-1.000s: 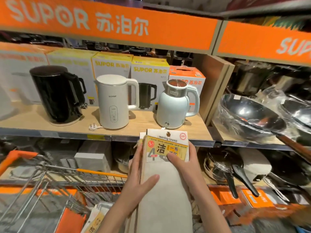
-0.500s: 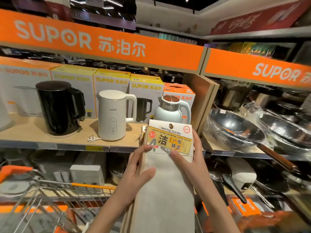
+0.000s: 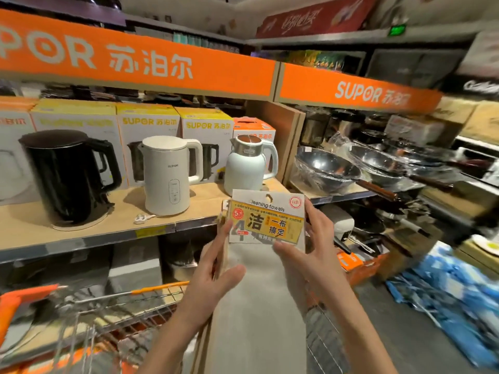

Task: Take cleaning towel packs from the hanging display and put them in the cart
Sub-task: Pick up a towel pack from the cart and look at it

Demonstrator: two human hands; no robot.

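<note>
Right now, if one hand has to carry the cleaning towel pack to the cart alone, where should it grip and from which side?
Probably the stiff printed header card at the top of the cleaning towel pack, pinched from the right edge, where the right hand already holds it. The card is flat and rigid; the cloth below hangs long and limp. The left hand only steadies the left edge.

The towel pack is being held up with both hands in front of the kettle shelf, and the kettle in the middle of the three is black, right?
Not quite. The head view shows the middle kettle is white; the black kettle stands at the left end. The rest holds: the left hand and right hand both hold the towel pack up before that shelf.
</note>
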